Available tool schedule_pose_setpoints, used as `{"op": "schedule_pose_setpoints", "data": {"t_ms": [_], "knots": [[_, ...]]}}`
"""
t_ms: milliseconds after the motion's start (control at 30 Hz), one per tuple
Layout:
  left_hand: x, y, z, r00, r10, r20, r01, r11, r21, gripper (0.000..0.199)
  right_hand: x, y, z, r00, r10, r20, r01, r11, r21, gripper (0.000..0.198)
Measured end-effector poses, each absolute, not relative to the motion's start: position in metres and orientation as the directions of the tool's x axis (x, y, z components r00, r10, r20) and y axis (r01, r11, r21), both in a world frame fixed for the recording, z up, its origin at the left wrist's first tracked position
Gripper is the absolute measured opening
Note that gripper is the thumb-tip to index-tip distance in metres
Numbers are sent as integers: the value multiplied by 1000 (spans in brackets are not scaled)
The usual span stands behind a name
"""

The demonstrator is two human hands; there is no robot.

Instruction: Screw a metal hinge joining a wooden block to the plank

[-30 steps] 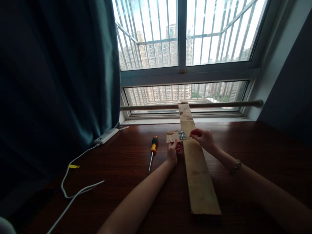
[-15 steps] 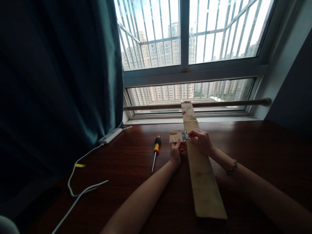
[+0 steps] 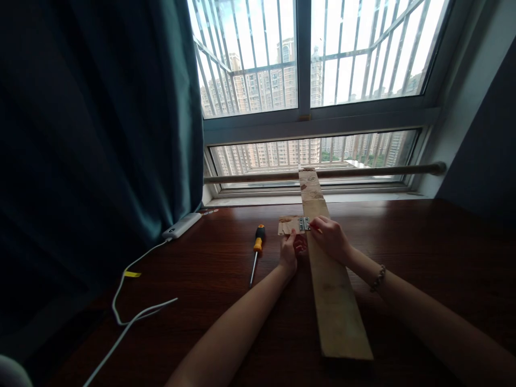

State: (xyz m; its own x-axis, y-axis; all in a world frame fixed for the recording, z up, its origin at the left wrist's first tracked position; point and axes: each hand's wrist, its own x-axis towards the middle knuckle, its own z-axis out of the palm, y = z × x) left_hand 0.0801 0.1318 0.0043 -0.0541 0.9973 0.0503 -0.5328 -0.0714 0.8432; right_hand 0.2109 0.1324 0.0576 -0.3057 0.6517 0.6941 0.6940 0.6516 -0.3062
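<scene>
A long wooden board (image 3: 336,301) lies lengthwise on the table, its far end near the window. To its left a small wooden piece (image 3: 287,226) is joined or set against it, with a metal hinge (image 3: 304,223) spanning the two. My left hand (image 3: 290,252) grips the small wooden piece, thumb on top and fingers curled beneath. Over the board, my right hand (image 3: 330,236) has its fingertips pinched together at the hinge's right leaf; whatever they hold, perhaps something tiny, is too small to make out.
A screwdriver (image 3: 257,252) with a black and yellow handle lies left of my left hand. Farther left are a white power strip (image 3: 182,226) and its white cable (image 3: 115,301) beside a dark curtain (image 3: 169,107). A horizontal rail (image 3: 374,172) crosses before the window.
My right fingers have shifted slightly on the hinge, showing more of its right leaf. The left hand keeps its hold; the whole view has moved a little.
</scene>
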Motion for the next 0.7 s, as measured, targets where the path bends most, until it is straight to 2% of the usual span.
{"op": "schedule_pose_setpoints", "data": {"t_ms": [300,400,500,533,600,633,700], "knots": [[80,131,5,-60,998,14,-555,-45,831,35,209,134,55,-302,670,678,662,659,-357,13],[80,131,6,-52,999,10,-558,-37,829,36,211,138,55,-224,686,692,572,668,-476,14],[80,130,6,-51,999,-13,-555,-17,832,37,218,149,52,57,750,659,382,594,-708,38],[80,130,6,-51,999,-18,-553,-13,833,37,222,153,50,177,785,594,280,538,-795,42],[80,130,6,-46,999,-16,-553,-12,833,37,229,159,45,335,869,365,4,386,-923,41],[80,130,6,-41,999,-13,-553,-12,833,36,232,160,42,322,919,228,-147,286,-947,39],[80,131,6,-41,999,-15,-555,-10,832,36,236,159,37,109,994,11,-366,50,-929,32]]}}
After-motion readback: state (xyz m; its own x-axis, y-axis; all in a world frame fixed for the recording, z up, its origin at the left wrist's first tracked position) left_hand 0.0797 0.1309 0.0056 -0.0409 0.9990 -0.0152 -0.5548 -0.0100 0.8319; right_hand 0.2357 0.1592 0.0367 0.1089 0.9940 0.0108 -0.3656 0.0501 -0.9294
